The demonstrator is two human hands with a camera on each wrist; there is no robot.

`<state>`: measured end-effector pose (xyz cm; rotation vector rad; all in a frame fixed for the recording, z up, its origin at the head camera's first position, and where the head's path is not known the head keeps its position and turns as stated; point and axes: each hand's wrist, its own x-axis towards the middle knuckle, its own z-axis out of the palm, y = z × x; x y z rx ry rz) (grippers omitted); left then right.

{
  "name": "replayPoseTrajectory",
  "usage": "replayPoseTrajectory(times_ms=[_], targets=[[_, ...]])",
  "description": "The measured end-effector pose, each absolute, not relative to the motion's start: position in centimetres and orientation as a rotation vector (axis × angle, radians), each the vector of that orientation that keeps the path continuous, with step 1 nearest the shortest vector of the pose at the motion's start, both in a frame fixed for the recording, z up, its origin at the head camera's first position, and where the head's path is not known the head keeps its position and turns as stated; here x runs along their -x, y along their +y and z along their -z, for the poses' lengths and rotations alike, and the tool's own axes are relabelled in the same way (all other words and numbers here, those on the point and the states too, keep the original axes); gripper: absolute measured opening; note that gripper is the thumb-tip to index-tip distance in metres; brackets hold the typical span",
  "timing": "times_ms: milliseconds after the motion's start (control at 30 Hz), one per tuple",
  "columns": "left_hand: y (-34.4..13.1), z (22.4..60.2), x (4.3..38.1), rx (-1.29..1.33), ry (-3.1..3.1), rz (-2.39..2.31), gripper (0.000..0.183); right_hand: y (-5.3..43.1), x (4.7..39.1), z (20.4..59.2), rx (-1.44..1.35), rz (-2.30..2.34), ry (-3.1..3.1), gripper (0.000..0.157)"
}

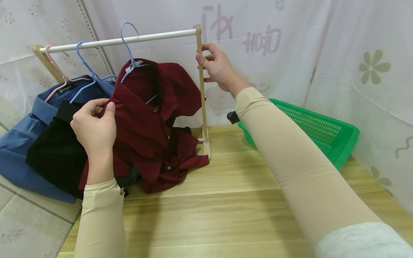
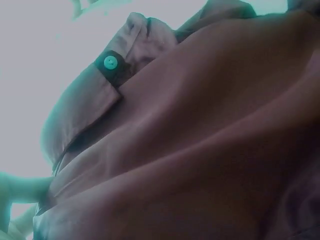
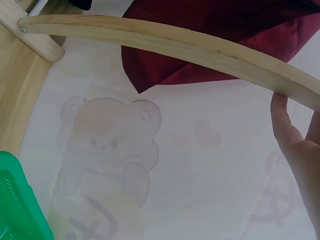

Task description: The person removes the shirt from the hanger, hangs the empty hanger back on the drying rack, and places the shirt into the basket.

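Observation:
A dark red button-up shirt (image 1: 138, 132) hangs on a light blue hanger (image 1: 128, 46) hooked over the white rail (image 1: 161, 35) of a clothes rack. My left hand (image 1: 96, 125) pinches the shirt's edge near its collar, on the left side. Cloth with a button fills most of the left wrist view, dim and washed out. At the rack's right end, my right hand (image 1: 219, 68) grips the wooden upright (image 1: 203, 104) near its top. The right wrist view shows the fingers of that hand against the same post (image 3: 160, 40), with red cloth behind it.
Left of the red shirt hang a black garment (image 1: 61, 154) on a blue hanger and a blue garment (image 1: 19, 154) by a pink hanger (image 1: 56, 64). A green plastic basket (image 1: 350, 138) stands at the right on the wooden table (image 1: 206, 222). Patterned curtains (image 1: 290, 53) line the back.

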<state>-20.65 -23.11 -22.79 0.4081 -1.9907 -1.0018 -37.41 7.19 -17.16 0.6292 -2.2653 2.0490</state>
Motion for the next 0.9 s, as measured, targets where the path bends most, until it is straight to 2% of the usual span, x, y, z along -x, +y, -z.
replayPoseTrajectory(times_ms=[333,500,733,900], targets=[[-25.4,20.9,18.9,-0.348,-1.954,0.926,0.03,6.6,37.3,17.0,-0.606,-2.021,-2.291,0.028],[-26.7,20.0,17.1,-0.334,-1.899,0.919,0.023,6.1,37.2,16.9,-0.61,-2.01,-2.303,0.032],[-29.3,18.4,13.8,-0.449,-1.884,1.046,0.015,5.7,37.5,17.1,-0.62,-1.988,-2.308,0.033],[-32.5,18.8,13.8,-0.38,-1.801,1.251,0.02,5.5,37.6,17.0,-0.635,-1.944,-2.338,0.033]])
